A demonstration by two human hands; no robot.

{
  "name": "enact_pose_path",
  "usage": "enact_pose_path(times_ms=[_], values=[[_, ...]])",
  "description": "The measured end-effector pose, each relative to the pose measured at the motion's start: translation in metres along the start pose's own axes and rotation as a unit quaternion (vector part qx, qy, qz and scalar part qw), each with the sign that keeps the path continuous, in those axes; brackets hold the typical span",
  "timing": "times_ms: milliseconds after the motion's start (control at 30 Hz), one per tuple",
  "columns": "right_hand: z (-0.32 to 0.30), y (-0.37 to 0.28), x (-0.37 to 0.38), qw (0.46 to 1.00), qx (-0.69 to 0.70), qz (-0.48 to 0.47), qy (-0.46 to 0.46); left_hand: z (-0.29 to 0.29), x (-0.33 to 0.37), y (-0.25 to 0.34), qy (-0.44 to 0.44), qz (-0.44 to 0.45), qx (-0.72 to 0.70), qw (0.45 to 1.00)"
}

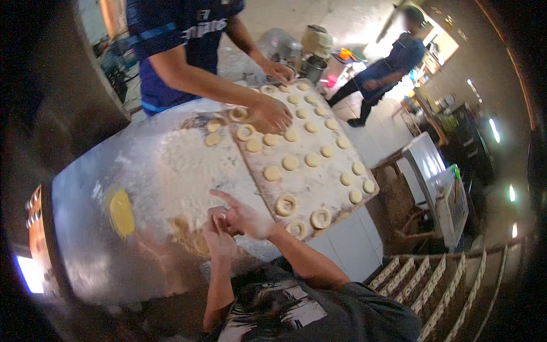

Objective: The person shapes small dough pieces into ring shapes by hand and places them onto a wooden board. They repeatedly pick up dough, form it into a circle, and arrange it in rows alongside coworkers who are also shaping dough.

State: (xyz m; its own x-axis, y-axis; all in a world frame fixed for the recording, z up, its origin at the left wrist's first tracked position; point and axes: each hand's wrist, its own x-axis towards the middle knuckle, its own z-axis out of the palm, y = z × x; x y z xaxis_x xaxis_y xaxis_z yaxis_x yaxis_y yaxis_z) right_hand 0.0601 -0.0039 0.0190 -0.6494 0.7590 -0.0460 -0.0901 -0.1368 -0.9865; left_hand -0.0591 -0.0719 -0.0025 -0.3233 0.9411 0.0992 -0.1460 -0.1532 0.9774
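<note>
Both my hands are together above the floured metal table [85, 228], beside the near left edge of a floured board [296, 188]. My left hand [219, 236] has its fingers closed against my right hand; whether anything small is between them is hidden. On my right hand [248, 218] the index finger points out to the left, with other fingers partly covered. Pale dough rounds [290, 162] lie in loose rows on the board. Several dough rings [286, 204] sit near its front and left edges. Dough scraps [199, 244] lie by my left hand.
Across the table, a co-worker's hand [272, 114] reaches over the dough rounds. A flat yellow smear [121, 213] is on the table's left. Pots [313, 68] stand behind the board. Another person [393, 62] stands farther back. A slatted rack [439, 285] is at lower right.
</note>
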Motion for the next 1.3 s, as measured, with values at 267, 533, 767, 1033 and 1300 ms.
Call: enact_pose_path(times_ms=[267,533,767,1033,1300], values=[[-0.107,0.014,-0.057,0.972,0.233,0.008,0.018,0.111,0.005,-0.001,-0.027,0.018,0.243,0.969],[-0.16,-0.014,-0.104,0.945,0.286,-0.108,0.115,0.197,-0.004,-0.021,-0.046,0.064,0.243,0.967],[-0.209,-0.008,-0.111,0.981,0.14,0.023,0.136,0.236,-0.007,-0.036,-0.046,0.063,0.277,0.958],[-0.227,-0.013,-0.124,0.978,0.085,-0.021,0.19,0.258,-0.003,-0.039,-0.041,0.078,0.343,0.935],[-0.241,0.031,-0.091,0.883,-0.358,0.127,0.276,0.254,0.042,-0.066,-0.031,-0.102,0.493,0.864]])
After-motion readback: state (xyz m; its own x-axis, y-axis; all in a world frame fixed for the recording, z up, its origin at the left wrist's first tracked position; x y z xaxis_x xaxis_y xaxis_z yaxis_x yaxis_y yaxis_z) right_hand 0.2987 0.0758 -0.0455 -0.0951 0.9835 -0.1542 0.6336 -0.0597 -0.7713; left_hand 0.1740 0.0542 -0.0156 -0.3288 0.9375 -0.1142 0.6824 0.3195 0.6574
